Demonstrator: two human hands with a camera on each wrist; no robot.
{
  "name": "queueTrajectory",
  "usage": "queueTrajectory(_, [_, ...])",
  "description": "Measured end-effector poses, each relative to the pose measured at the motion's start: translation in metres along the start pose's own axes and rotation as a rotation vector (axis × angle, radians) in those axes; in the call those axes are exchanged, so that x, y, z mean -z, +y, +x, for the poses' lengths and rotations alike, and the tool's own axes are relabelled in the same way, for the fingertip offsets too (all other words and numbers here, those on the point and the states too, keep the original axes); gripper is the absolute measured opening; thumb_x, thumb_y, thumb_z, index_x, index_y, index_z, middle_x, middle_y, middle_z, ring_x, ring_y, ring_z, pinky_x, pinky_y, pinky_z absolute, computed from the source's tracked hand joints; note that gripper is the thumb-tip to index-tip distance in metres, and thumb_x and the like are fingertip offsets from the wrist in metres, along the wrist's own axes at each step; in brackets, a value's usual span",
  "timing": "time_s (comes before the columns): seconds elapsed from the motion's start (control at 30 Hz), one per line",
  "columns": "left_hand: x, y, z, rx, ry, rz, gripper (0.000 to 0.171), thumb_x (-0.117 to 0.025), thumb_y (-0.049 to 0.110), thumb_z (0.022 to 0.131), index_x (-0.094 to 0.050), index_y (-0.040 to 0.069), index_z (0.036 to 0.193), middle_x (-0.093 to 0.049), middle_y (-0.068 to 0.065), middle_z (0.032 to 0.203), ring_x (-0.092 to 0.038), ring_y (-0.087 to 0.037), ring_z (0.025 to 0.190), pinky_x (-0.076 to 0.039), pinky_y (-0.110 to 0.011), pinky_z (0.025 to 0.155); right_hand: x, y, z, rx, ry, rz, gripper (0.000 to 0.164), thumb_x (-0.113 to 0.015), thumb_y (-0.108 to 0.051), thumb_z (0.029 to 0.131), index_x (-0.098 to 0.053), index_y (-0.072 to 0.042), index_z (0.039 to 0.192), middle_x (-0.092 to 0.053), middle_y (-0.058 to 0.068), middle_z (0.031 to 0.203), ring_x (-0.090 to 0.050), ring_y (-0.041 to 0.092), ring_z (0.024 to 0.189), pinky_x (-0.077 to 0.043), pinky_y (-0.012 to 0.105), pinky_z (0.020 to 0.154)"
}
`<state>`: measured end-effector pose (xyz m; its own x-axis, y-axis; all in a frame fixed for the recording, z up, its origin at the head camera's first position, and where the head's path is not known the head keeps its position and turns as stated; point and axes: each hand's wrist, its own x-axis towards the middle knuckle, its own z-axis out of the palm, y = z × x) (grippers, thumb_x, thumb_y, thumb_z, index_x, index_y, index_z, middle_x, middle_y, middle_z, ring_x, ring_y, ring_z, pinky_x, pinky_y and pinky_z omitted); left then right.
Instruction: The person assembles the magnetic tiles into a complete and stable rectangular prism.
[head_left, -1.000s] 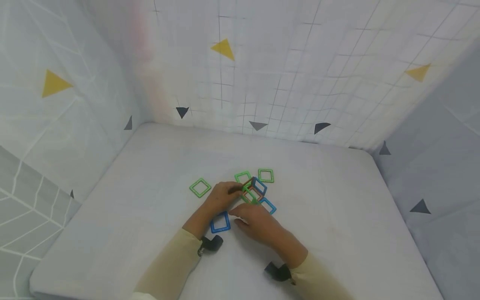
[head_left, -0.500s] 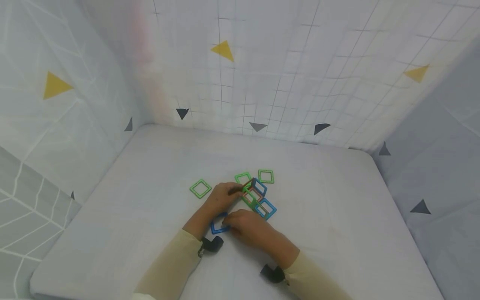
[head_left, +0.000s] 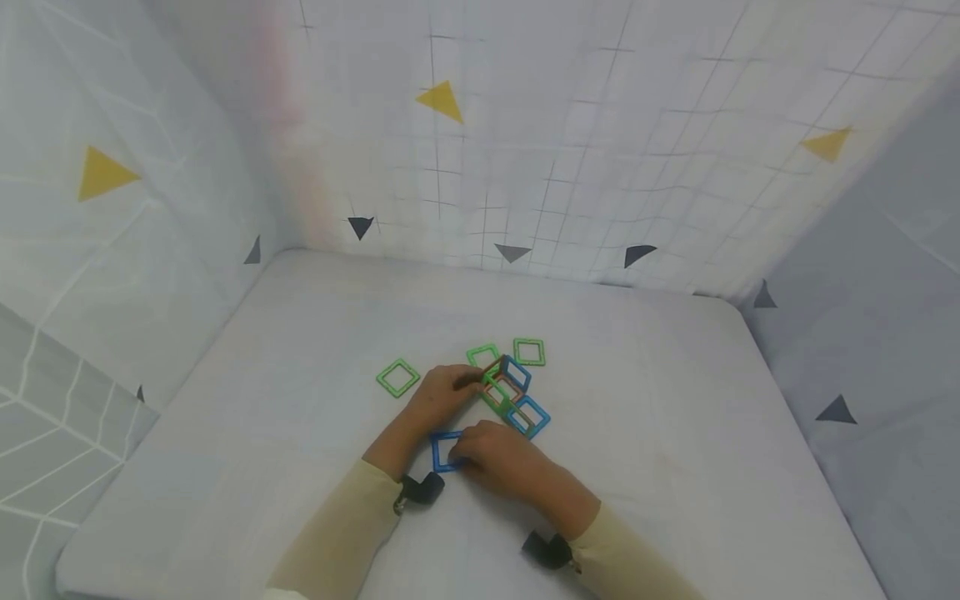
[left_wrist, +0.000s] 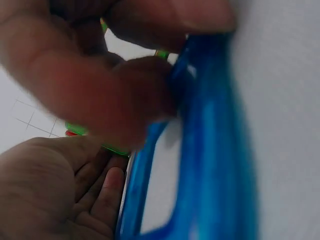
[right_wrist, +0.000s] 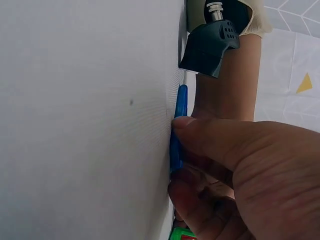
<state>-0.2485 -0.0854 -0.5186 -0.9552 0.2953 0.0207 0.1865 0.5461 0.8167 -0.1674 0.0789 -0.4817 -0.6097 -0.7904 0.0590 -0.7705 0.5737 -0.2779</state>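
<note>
My right hand (head_left: 498,457) pinches the near-right side of a blue square magnetic tile (head_left: 436,454) beside the left forearm. In the right wrist view the thumb lies over the edge of this blue tile (right_wrist: 175,150), seen edge-on close to the white surface. The same tile (left_wrist: 210,150) looms large in the left wrist view. Farther forward, my left hand (head_left: 438,400) grips the left side of a small structure of joined magnetic tiles (head_left: 497,387), in green, blue and reddish brown; its fingertips are partly hidden. A flat blue tile (head_left: 540,407) adjoins the structure's near-right side.
Loose green square tiles lie around: one at the left (head_left: 410,367), another behind the structure (head_left: 482,348), a third at the back right (head_left: 528,340). The white tabletop (head_left: 660,433) ends at patterned cloth walls (head_left: 570,125). Each wrist carries a black camera (head_left: 422,488).
My right hand has left the structure's near side, moved down-left and taken hold of the blue tile, which has turned and shifted slightly right. The left hand has stayed put.
</note>
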Motion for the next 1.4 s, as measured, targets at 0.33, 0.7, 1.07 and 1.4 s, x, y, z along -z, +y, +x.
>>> queueTrajectory(0.33, [-0.001,0.001,-0.001,0.046,-0.012,-0.001,0.037,-0.068,0.039,0.093,-0.068,0.021,0.126,-0.069,0.003,0.126,-0.060,-0.018,0.124,-0.047,-0.041,0.108,-0.001,0.000,-0.006,-0.037,-0.028,-0.006,0.011,-0.074,-0.020,0.090,-0.077,-0.021,0.101,-0.067,-0.010,0.094,-0.062,0.004,0.088,-0.052,0.017,0.082])
queueTrajectory(0.7, [-0.002,0.001,0.000,0.002,-0.008,0.011,0.036,-0.067,0.036,0.094,-0.068,0.020,0.126,-0.069,0.004,0.125,-0.060,-0.017,0.124,-0.047,-0.039,0.108,0.005,-0.009,-0.015,-0.113,-0.053,-0.139,0.009,-0.069,-0.023,0.094,-0.073,-0.018,0.099,-0.065,-0.007,0.090,-0.059,0.007,0.081,-0.054,0.019,0.074])
queueTrajectory(1.07, [-0.001,0.002,-0.002,0.019,0.004,0.035,0.035,-0.067,0.036,0.094,-0.068,0.019,0.125,-0.070,0.002,0.125,-0.060,-0.020,0.125,-0.046,-0.041,0.108,0.009,-0.008,-0.029,-0.144,0.026,-0.151,0.011,-0.065,-0.022,0.097,-0.066,-0.015,0.105,-0.063,-0.006,0.089,-0.060,0.005,0.075,-0.053,0.017,0.066])
queueTrajectory(1.4, [-0.003,0.003,-0.001,-0.011,0.022,0.033,0.033,-0.070,0.035,0.093,-0.070,0.020,0.122,-0.071,0.003,0.122,-0.062,-0.020,0.123,-0.047,-0.039,0.108,0.015,-0.002,-0.047,-0.099,0.225,-0.170,0.020,-0.070,-0.013,0.091,-0.068,-0.012,0.110,-0.068,-0.003,0.091,-0.065,0.007,0.076,-0.055,0.018,0.067])
